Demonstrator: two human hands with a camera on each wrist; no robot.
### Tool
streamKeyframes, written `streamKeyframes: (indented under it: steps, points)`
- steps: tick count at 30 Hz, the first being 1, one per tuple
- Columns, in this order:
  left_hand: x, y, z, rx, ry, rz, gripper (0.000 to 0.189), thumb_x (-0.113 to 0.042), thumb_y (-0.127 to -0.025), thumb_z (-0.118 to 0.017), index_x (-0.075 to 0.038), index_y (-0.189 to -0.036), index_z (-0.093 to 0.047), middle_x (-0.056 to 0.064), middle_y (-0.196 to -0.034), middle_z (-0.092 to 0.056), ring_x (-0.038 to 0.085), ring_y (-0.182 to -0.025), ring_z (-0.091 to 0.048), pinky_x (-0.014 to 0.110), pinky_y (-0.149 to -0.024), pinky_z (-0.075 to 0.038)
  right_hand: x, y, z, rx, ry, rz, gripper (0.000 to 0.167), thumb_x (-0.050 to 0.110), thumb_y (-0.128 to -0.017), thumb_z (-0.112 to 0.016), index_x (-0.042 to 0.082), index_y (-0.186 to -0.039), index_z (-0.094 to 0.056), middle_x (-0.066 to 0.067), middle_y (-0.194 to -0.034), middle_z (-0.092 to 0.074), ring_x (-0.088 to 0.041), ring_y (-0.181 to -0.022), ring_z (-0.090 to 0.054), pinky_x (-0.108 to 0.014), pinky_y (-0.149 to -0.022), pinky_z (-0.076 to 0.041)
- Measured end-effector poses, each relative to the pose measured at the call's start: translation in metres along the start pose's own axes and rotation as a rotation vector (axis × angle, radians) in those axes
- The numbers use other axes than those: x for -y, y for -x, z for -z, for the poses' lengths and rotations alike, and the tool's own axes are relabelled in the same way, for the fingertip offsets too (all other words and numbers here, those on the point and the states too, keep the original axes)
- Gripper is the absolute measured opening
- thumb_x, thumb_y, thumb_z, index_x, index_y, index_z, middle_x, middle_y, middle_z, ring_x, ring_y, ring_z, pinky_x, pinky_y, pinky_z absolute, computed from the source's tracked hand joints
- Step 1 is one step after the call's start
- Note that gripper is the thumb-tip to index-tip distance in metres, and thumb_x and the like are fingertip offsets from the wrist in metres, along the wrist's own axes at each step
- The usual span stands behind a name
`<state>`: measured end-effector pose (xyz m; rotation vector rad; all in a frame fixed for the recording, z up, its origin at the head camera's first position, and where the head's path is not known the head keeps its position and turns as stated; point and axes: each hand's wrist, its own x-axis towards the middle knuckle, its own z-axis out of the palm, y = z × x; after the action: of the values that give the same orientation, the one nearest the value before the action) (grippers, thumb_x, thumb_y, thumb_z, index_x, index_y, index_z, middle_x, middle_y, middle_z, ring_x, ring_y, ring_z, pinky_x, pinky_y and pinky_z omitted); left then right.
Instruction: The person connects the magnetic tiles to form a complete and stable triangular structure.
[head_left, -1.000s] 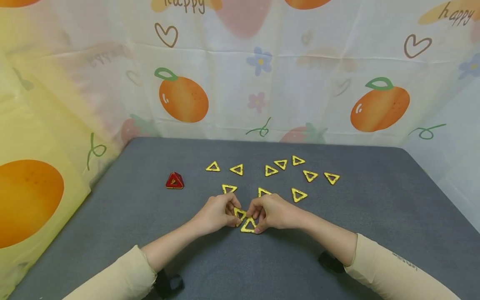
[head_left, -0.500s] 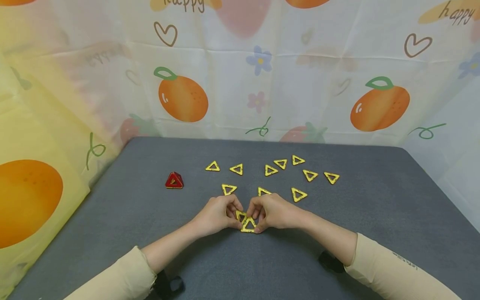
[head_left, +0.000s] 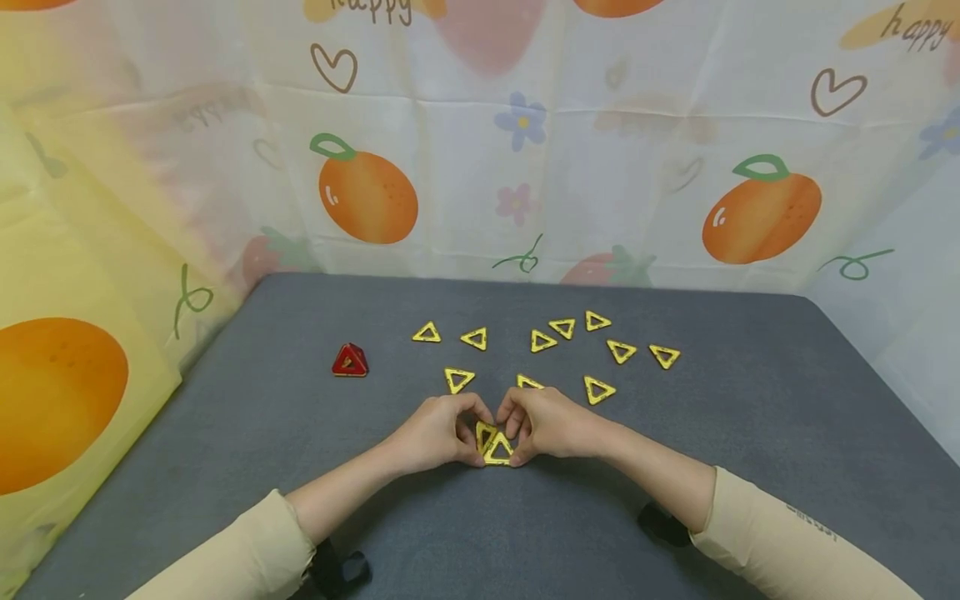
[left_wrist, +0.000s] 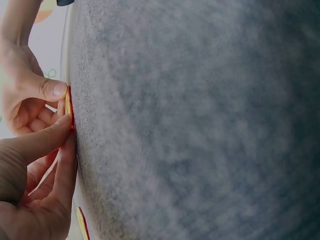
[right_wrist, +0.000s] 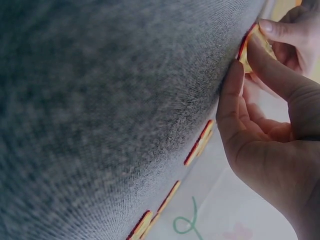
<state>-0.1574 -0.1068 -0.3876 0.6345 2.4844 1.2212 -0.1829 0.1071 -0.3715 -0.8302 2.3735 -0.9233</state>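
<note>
In the head view my left hand (head_left: 435,435) pinches a hollow yellow triangle tile (head_left: 481,434) between thumb and fingers. It stands tilted right against the left side of a second yellow triangle tile (head_left: 498,462). My right hand (head_left: 555,425) pinches that second tile, thumb at its lower right corner. The fingertips of both hands nearly meet behind the tiles. Seen from the left wrist, the tile edge (left_wrist: 69,102) shows a red rim close over the table, between the two hands. In the right wrist view a yellow tile (right_wrist: 245,56) shows between the fingertips.
Behind the hands several loose yellow triangles lie flat on the grey table (head_left: 225,467), such as one (head_left: 458,372) beyond the left hand and one (head_left: 597,389) beyond the right. Another (head_left: 528,381) is partly hidden by the right hand. A red pyramid-like piece (head_left: 349,361) sits at left.
The left hand has moved slightly right, bringing its triangle up against the side of the other one. Its thumb is now lower, near that tile's left corner. The right hand has barely moved.
</note>
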Motion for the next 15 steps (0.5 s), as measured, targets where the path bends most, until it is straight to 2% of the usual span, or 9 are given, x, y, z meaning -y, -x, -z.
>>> streamKeyframes:
  steps: [15]
  points:
    - [0.0004,0.0001,-0.0004,0.017,-0.007,-0.051,0.041,-0.003,-0.072,-0.085,-0.008,-0.107,-0.063,0.006,-0.073,-0.071,0.003,-0.061,-0.062,0.020,-0.058,-0.052,0.0027,0.0008,0.0001,0.004,-0.014,-0.002,0.042,0.003,-0.074,-0.084,0.007,-0.108,-0.059,-0.005,-0.094,-0.065,-0.010,-0.076,-0.062,-0.022,-0.067,-0.053]
